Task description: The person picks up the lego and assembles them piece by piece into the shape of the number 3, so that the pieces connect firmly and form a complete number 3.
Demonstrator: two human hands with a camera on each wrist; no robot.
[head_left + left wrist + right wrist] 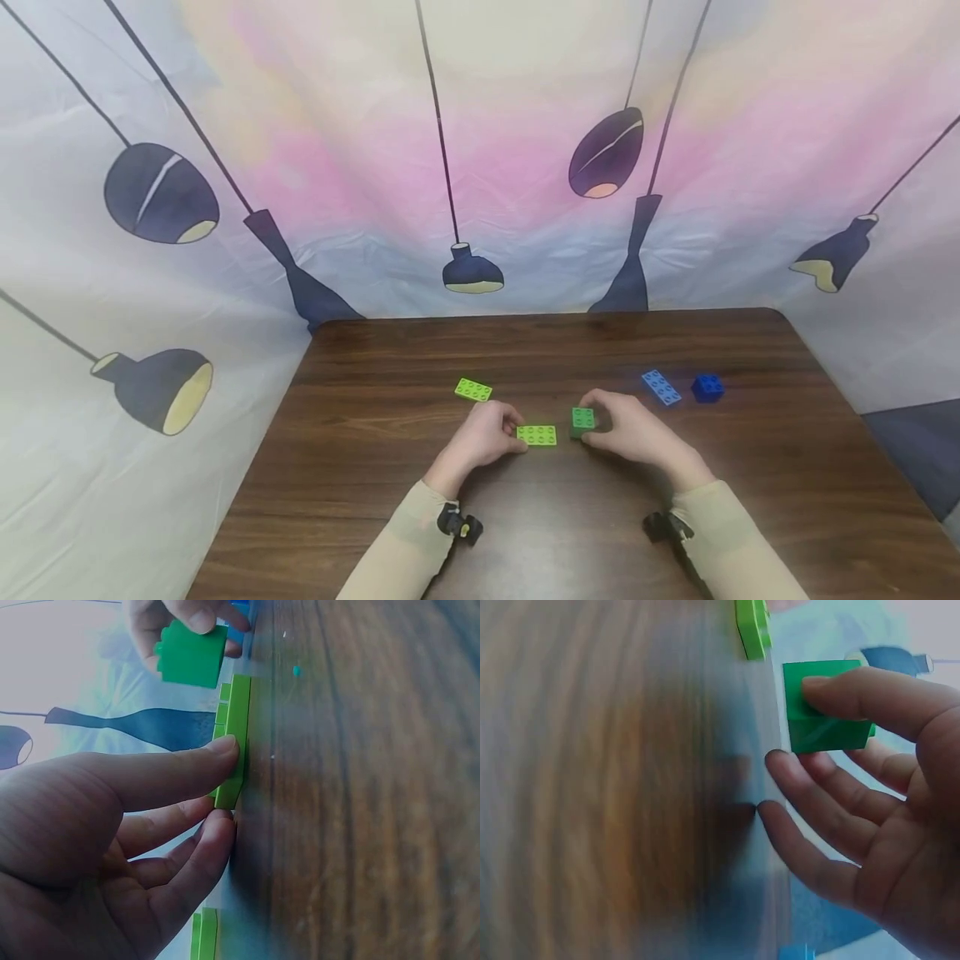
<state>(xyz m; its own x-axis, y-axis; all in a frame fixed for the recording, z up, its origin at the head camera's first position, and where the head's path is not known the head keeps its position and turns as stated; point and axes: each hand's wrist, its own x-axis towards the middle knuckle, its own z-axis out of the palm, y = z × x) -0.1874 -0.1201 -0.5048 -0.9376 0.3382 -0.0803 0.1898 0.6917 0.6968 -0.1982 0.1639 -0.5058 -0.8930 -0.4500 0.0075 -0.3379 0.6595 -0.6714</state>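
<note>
My left hand pinches a flat lime-green toy brick by its left end, thumb on the near side. In the left wrist view that lime brick stays low along the wooden surface, studs facing up. Just right of it, my right hand grips a square green toy brick between thumb and fingers. Seen from the right wrist, the thumb presses the face of the green brick, and the lower fingers spread out beneath it. A small gap separates the two bricks.
Behind my left hand lies another flat lime brick. A flat light-blue brick and a taller dark-blue brick sit beyond my right hand. Past the far edge of the brown wooden table hangs a cloth printed with lamps.
</note>
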